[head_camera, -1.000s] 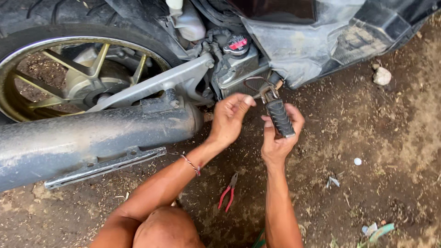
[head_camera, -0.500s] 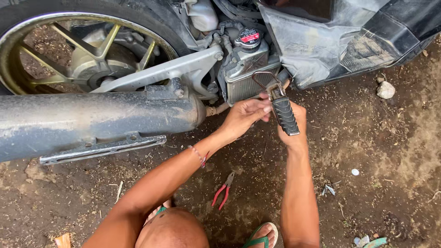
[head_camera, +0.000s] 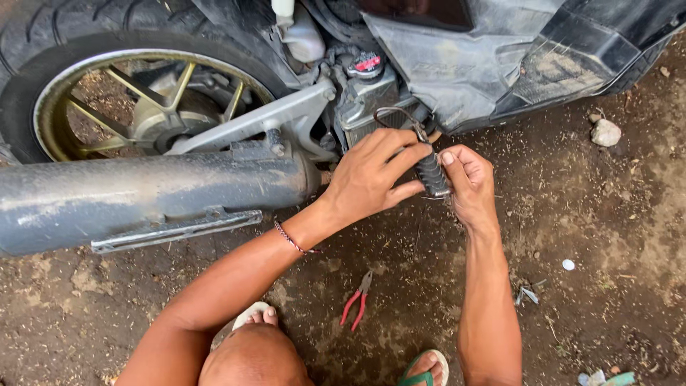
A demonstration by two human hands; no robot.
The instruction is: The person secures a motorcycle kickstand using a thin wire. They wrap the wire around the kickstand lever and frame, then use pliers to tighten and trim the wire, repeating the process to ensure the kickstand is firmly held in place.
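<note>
Your left hand [head_camera: 371, 179] has closed over the footpeg [head_camera: 433, 174], which your right hand [head_camera: 468, 182] still grips from the other side. Pliers [head_camera: 357, 299] lie below them.

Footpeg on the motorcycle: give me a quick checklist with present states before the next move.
1. Both hands on the footpeg: ok, left hand and right hand grip it from either side.
2. Footpeg at its bracket under the engine: ok.
3. Pin or fastener seated: cannot tell, fingers hide the joint.
4. Red-handled pliers within reach: ok, lying on the dirt between the forearms.
5. Hands apart from the exhaust pipe: ok.
</note>
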